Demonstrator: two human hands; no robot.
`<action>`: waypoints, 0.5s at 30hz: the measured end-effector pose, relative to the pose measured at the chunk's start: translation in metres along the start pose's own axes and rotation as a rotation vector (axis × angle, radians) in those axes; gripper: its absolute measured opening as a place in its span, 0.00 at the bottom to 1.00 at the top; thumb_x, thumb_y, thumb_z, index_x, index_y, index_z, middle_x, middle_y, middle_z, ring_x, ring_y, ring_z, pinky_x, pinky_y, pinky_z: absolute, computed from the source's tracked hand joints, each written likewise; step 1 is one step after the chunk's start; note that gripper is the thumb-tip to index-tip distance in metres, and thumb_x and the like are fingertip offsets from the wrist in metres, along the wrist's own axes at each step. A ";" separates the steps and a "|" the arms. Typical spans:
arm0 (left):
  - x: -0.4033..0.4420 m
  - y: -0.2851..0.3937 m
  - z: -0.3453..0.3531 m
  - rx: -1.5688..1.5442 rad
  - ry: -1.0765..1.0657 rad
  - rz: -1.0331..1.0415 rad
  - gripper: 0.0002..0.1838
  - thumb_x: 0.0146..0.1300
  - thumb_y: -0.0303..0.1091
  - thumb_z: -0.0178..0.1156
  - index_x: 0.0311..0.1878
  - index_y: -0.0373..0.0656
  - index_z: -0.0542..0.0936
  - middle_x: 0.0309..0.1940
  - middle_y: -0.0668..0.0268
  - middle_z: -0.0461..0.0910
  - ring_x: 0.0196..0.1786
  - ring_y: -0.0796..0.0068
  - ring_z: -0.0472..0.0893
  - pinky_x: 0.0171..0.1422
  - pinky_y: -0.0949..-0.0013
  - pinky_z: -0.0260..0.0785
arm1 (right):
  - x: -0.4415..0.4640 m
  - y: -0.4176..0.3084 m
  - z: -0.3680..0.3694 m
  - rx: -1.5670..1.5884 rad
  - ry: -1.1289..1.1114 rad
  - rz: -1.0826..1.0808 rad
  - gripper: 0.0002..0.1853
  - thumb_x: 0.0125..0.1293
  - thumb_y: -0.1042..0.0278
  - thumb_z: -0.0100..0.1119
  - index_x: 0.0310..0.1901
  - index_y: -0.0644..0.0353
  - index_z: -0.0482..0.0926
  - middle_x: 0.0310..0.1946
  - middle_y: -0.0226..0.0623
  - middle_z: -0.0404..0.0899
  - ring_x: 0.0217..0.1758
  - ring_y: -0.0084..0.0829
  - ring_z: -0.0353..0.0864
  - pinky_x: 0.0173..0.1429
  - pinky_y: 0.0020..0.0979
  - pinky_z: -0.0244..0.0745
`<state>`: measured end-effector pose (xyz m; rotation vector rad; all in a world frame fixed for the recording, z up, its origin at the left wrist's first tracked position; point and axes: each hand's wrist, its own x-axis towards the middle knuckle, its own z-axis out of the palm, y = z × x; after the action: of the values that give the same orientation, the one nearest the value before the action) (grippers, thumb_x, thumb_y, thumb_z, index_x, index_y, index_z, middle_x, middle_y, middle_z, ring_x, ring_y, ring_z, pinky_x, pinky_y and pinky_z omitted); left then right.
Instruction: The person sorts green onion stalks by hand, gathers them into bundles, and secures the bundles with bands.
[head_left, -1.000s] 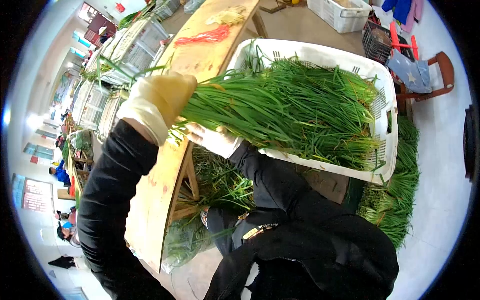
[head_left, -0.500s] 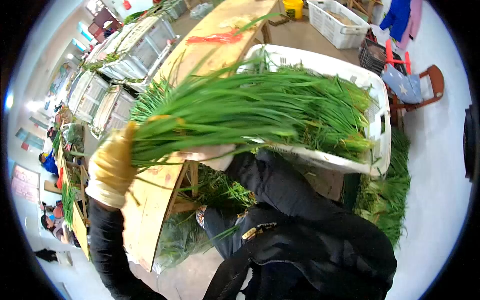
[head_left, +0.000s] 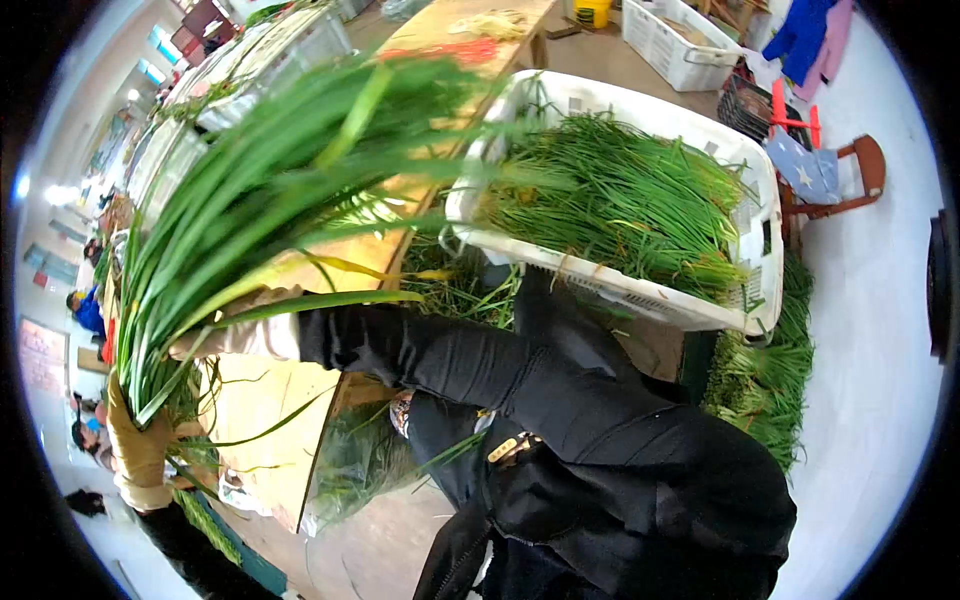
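Note:
A large bunch of garlic chives point(head_left: 270, 170) is held over the wooden table point(head_left: 275, 410), its leaves fanning up and to the right, blurred by motion. My left hand point(head_left: 140, 445), in a yellowish glove, is closed around the lower end of the bunch at the far left. My right hand point(head_left: 240, 325), in a pale glove, reaches across and grips the same bunch just above; leaves hide part of its fingers. More chives point(head_left: 620, 200) lie in the white plastic crate point(head_left: 625, 285) to the right. A few loose leaves hang over the table.
Red strips point(head_left: 450, 50) and a pale yellow pile point(head_left: 490, 22) lie at the table's far end. Chives point(head_left: 765, 370) are heaped by the wall, near a chair point(head_left: 865, 165). A plastic bag point(head_left: 365, 460) sits beneath the table. Other people sit at far left.
Both hands have carried the bunch leftward, away from the crate and over the table. Its leaves now sweep upward, and the chives in the crate are uncovered.

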<state>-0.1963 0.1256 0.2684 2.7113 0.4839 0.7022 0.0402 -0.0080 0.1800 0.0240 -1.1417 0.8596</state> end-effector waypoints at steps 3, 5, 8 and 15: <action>-0.047 -0.028 0.014 -0.218 0.187 -0.257 0.34 0.42 0.16 0.60 0.57 0.40 0.62 0.46 0.63 0.73 0.44 0.75 0.73 0.47 0.73 0.68 | 0.021 0.016 0.024 -0.254 -0.033 0.082 0.24 0.52 0.57 0.62 0.49 0.57 0.71 0.47 0.36 0.73 0.50 0.31 0.71 0.56 0.31 0.64; -0.068 0.002 0.044 -0.542 0.277 -0.532 0.34 0.43 0.18 0.61 0.57 0.42 0.63 0.46 0.63 0.72 0.42 0.75 0.73 0.44 0.75 0.69 | 0.029 0.051 0.019 -0.212 -0.043 -0.090 0.23 0.54 0.55 0.59 0.49 0.57 0.71 0.45 0.38 0.74 0.47 0.31 0.73 0.54 0.30 0.66; -0.089 0.024 0.099 -0.841 0.283 -0.515 0.28 0.49 0.31 0.60 0.56 0.42 0.66 0.43 0.62 0.73 0.40 0.71 0.75 0.43 0.71 0.71 | 0.034 0.082 -0.001 -0.761 -0.157 0.244 0.27 0.56 0.45 0.52 0.47 0.61 0.71 0.38 0.45 0.75 0.38 0.31 0.75 0.40 0.29 0.69; -0.126 0.013 0.257 -1.950 0.622 -0.939 0.13 0.55 0.40 0.56 0.38 0.41 0.73 0.33 0.65 0.77 0.30 0.73 0.76 0.35 0.75 0.72 | -0.041 0.102 -0.021 -1.412 -0.112 0.569 0.33 0.57 0.41 0.46 0.50 0.68 0.66 0.36 0.49 0.71 0.33 0.39 0.74 0.41 0.31 0.69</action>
<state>-0.1660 0.0130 0.0067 0.3472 0.5757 0.8757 -0.0116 0.0476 0.0975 -1.4757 -1.6792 0.3602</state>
